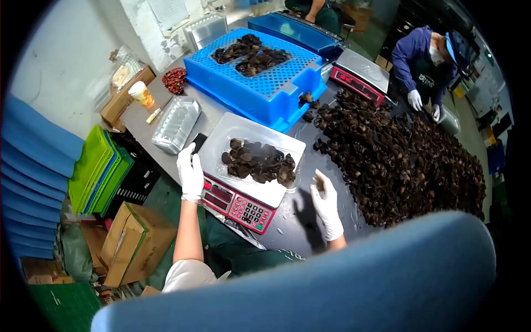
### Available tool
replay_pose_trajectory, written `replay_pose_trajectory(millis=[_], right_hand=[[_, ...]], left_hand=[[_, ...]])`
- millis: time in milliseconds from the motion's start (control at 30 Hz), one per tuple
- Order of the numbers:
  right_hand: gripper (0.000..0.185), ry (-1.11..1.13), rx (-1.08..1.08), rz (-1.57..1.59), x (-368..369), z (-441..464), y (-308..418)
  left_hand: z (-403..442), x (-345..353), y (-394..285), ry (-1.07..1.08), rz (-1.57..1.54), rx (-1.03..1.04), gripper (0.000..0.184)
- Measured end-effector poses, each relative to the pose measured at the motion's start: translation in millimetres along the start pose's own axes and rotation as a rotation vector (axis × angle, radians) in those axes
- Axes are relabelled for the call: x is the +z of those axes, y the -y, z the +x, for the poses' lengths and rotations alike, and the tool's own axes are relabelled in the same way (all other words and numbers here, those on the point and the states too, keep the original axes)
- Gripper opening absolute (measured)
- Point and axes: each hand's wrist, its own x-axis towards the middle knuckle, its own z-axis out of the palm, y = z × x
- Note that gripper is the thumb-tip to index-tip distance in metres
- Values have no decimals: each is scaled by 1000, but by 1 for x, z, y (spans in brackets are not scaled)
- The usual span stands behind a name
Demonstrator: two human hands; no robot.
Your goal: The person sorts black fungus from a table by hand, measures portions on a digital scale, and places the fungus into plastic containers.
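Note:
A clear plastic tray of dark, mushroom-like pieces (257, 161) rests on the metal plate of a red scale (238, 205). At the plate's left edge is my gloved left hand (191, 172), its fingers apart, close to a black object (199, 141) that looks like a phone. My gloved right hand (326, 203) hovers right of the scale over the dark table, fingers spread and holding nothing. A large heap of the same dark pieces (404, 160) lies on the table to the right of my right hand.
Behind the scale, an upturned blue crate (260, 83) bears filled trays. Empty clear trays (177, 124), a paper cup (142, 95) and red items (175, 81) are at the left. A second scale (359, 74) and a gloved co-worker (426, 69) are beyond the heap.

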Motion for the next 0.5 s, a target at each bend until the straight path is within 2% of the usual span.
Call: replay_pose_trajectory(millis=[33, 67, 100, 133, 167, 267, 333, 400, 433, 500], right_hand=[[50, 39, 85, 73, -3, -5, -7], [50, 41, 78, 73, -1, -8, -14], [52, 102, 194, 155, 2, -9, -16], [55, 159, 310, 238, 4, -9, -18], [56, 200, 384, 196, 8, -6, -6], [58, 240, 403, 184, 26, 4, 11], [58, 207, 261, 155, 39, 10, 2], [55, 204, 257, 217, 43, 24, -6], [55, 213, 236, 280, 40, 37, -2], [54, 212, 198, 300, 35, 63, 9]], left_hand=[[1, -3, 4, 78, 27, -55, 31], [1, -3, 7, 158, 49, -110, 32], [0, -2, 5, 228, 46, -118, 33], [-1, 7, 28, 259, 81, 14, 35], [-1, 10, 26, 337, 154, 32, 36], [-3, 29, 37, 538, 237, 20, 37], [0, 44, 52, 649, 5, -211, 32], [10, 48, 40, 687, -259, -497, 25], [16, 55, 44, 649, -436, -489, 22], [33, 69, 45, 588, -557, -528, 22]])
